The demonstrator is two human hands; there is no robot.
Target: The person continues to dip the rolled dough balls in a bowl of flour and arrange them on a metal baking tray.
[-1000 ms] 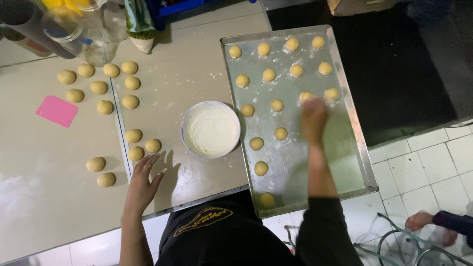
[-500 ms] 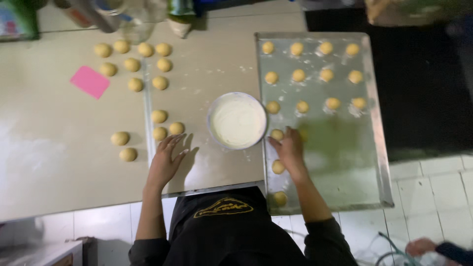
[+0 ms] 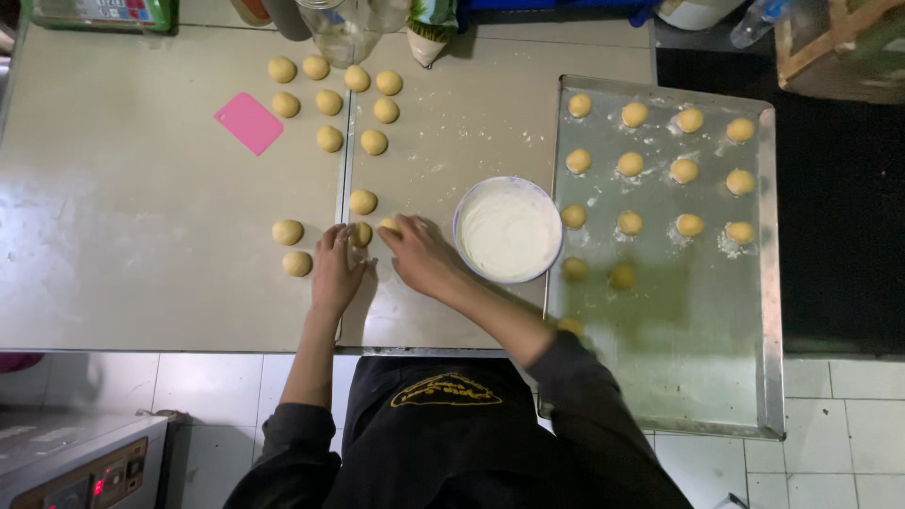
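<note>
Head view. Both hands rest low on the pale worktop [image 3: 141, 236], side by side. The left hand [image 3: 337, 271] lies flat with fingers loosely spread, fingertips touching one dough ball [image 3: 360, 234]. The right hand [image 3: 421, 256] reaches across the body; its fingers curl over a second dough ball [image 3: 388, 224], mostly covered, so whether they pinch it or only press on it I cannot tell.

Surroundings: three loose dough balls [image 3: 287, 232] lie just beside the left hand, and a cluster of eight more [image 3: 329, 102] sits toward the far edge. A pink scraper [image 3: 249, 123] lies flat left of that cluster. Nothing stands between the hands and the two balls.

Containers: a round white bowl [image 3: 509, 229] of white cream or flour sits just right of the right hand. The metal baking tray [image 3: 764, 283] beyond it carries rows of dough balls in its far half; its near half is bare and dusted.

Limits: a glass jar [image 3: 335, 28] and other items at the far edge are cut off. Tray balls nearest the bowl lie in shadow. The forearm covers one at the tray's near left edge.
</note>
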